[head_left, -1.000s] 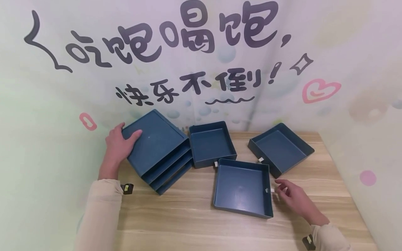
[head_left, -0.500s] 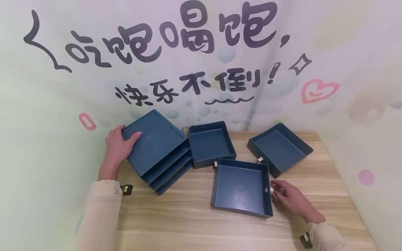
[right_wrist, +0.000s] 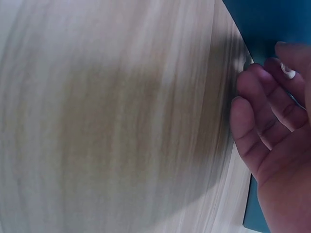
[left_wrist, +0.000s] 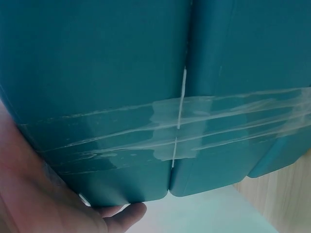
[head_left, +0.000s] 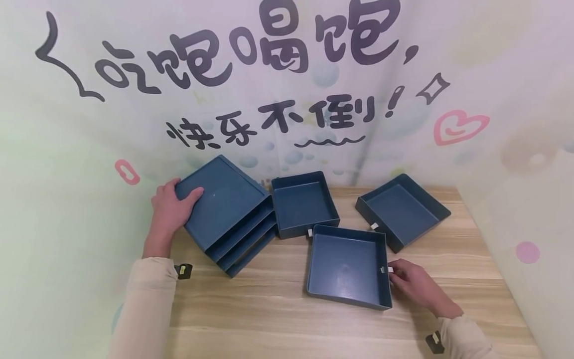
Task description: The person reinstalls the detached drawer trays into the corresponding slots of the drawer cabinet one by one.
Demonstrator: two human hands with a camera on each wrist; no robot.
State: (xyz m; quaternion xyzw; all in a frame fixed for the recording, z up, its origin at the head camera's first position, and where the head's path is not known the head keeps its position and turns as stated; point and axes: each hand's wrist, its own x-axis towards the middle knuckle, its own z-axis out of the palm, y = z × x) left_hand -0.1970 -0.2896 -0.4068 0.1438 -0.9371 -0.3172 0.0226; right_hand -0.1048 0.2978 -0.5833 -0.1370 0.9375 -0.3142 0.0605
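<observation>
My left hand [head_left: 172, 209] grips the back left corner of a dark blue drawer cabinet [head_left: 224, 197], thumb on its top. The cabinet stands at an angle with its slots facing front right. Clear tape [left_wrist: 180, 128] runs across its side in the left wrist view, where my fingers [left_wrist: 127, 217] curl round the edge. A shallow blue drawer [head_left: 345, 269] lies in front, its small white knob [right_wrist: 287, 72] facing right. Around that knob, the thumb and forefinger of my right hand [head_left: 417, 284] pinch. The other fingers lie curled beside the drawer's front.
A second drawer [head_left: 301, 204] lies between the cabinet and the wall, close against the cabinet. Farther right, a third drawer [head_left: 403, 212] sits turned at an angle. Behind the wooden table [head_left: 242, 319] rises a printed wall [head_left: 278, 164], with side walls left and right.
My right hand has come in from the right, and its fingers have closed on the front drawer's knob. The left hand, cabinet and drawers stay where they were; the head view shifts slightly.
</observation>
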